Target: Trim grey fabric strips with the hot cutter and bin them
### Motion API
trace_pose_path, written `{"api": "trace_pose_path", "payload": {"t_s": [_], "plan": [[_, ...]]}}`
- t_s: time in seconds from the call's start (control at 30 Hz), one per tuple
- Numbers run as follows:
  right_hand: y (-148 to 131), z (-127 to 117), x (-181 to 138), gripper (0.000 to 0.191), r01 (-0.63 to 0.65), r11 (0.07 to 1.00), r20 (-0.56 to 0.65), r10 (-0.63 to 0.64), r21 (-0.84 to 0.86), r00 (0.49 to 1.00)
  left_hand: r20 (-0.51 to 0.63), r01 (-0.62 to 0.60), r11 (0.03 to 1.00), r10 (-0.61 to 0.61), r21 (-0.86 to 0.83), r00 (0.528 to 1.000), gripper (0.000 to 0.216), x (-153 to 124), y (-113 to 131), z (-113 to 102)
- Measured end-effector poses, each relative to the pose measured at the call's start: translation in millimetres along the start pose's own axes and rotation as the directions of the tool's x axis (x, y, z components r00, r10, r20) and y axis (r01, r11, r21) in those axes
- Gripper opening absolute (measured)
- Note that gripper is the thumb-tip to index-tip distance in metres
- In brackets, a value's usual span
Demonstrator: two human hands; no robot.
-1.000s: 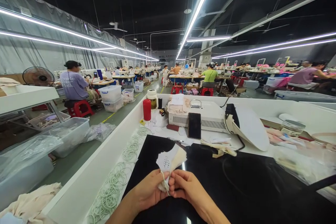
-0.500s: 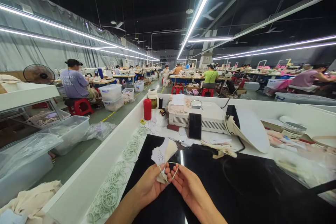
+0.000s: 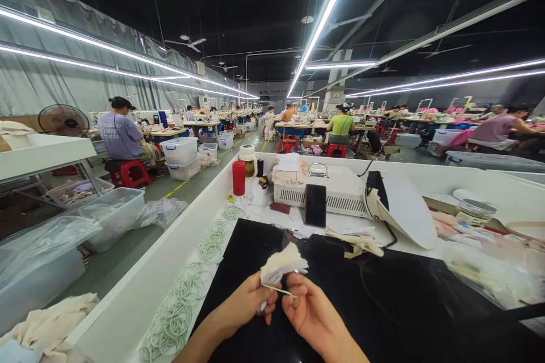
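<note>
A small bundle of cream fabric pieces [image 3: 284, 260], with white printed paper against it, is gripped by my left hand [image 3: 247, 299]. A thin pale elastic band [image 3: 277, 289] stretches from the bundle across to my right hand [image 3: 310, 309]. My right fingers are curled closed on the far end of the band, close beside the bundle. Both hands are just above the black table surface [image 3: 238, 249]. Part of the band behind my fingers is hidden.
Loose pale green elastic bands [image 3: 176, 300] lie along the left. Behind the hands are a phone [image 3: 315, 205], a white machine [image 3: 340, 187], a red canister [image 3: 239, 177] and cream fabric strips [image 3: 357, 241]. A white raised edge [image 3: 140, 272] borders the table. Co-workers sit farther off.
The bundle has tipped over to the right and now lies slanted between my hands. My right hand has turned, drawing the band across the bundle's lower part.
</note>
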State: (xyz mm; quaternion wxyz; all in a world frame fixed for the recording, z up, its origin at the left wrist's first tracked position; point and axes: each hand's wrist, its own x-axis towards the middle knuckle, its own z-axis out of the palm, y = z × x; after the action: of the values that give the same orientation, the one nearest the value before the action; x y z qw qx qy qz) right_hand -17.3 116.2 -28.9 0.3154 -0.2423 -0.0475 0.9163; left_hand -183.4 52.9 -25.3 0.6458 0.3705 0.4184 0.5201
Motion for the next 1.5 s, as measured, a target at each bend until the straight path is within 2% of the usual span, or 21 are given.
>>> {"api": "trace_pose_path", "payload": {"t_s": [0.13,0.27,0.4,0.53,0.63,0.77,0.83,0.9,0.93,1.03,1.2,1.33,1.5], "plan": [[1.1,-7.7,5.0,0.019,-0.014,0.999,0.028,0.012,0.051,1.0,0.019,0.072,0.997,-0.072,-0.022,0.997,0.036,-5.5,5.8,7.3],[1.8,-11.0,6.9,0.019,-0.041,0.999,0.069,0.04,0.015,0.997,-0.009,0.111,0.993,-0.112,-0.041,0.994,0.052,-6.9,9.0,11.0],[2.4,-4.4,3.3,0.013,-0.08,0.99,0.106,0.092,-0.114,0.99,-0.117,0.073,0.997,-0.074,-0.014,0.99,0.071,-0.8,6.8,6.5],[8.4,11.0,-9.5,0.011,-0.082,0.939,0.131,0.132,-0.333,0.983,-0.234,0.003,0.999,0.009,0.052,0.972,0.077,3.7,8.9,-4.1],[14.7,18.1,-16.2,0.021,-0.026,0.828,0.165,0.141,-0.559,0.976,-0.264,-0.013,0.992,0.046,0.124,0.964,0.077,4.5,13.0,-11.4],[19.4,14.4,-11.7,0.015,0.033,0.563,0.157,0.174,-0.826,0.972,-0.28,-0.01,0.969,0.082,0.248,0.956,0.08,6.8,15.3,-17.9],[19.2,10.6,-5.9,0.01,0.087,0.458,0.159,0.122,-0.885,0.98,-0.281,-0.015,0.951,0.106,0.308,0.954,0.08,7.8,14.8,-19.6],[18.0,8.1,-0.5,0.007,0.17,0.406,0.201,0.033,-0.898,0.979,-0.268,-0.029,0.933,0.133,0.36,0.954,0.078,7.6,13.8,-19.4],[17.3,7.7,1.7,0.012,0.22,0.395,0.235,-0.011,-0.892,0.972,-0.257,-0.037,0.924,0.144,0.38,0.956,0.077,7.2,13.1,-18.4],[17.4,8.0,6.0,0.034,0.352,0.411,0.35,-0.081,-0.841,0.933,-0.22,-0.056,0.91,0.158,0.411,0.963,0.079,5.3,9.9,-11.9],[27.9,6.5,9.8,0.049,0.43,0.55,0.463,-0.087,-0.716,0.882,-0.201,-0.059,0.92,0.147,0.388,0.968,0.082,3.6,-2.3,3.5],[37.0,3.1,12.1,0.045,0.41,0.653,0.459,-0.106,-0.637,0.882,-0.222,-0.036,0.946,0.113,0.323,0.968,0.097,2.4,-11.4,9.5],[39.3,-0.3,16.1,0.036,0.38,0.719,0.411,-0.144,-0.581,0.9,-0.225,0.008,0.974,0.044,0.228,0.973,0.112,3.7,-9.9,5.4]]}}
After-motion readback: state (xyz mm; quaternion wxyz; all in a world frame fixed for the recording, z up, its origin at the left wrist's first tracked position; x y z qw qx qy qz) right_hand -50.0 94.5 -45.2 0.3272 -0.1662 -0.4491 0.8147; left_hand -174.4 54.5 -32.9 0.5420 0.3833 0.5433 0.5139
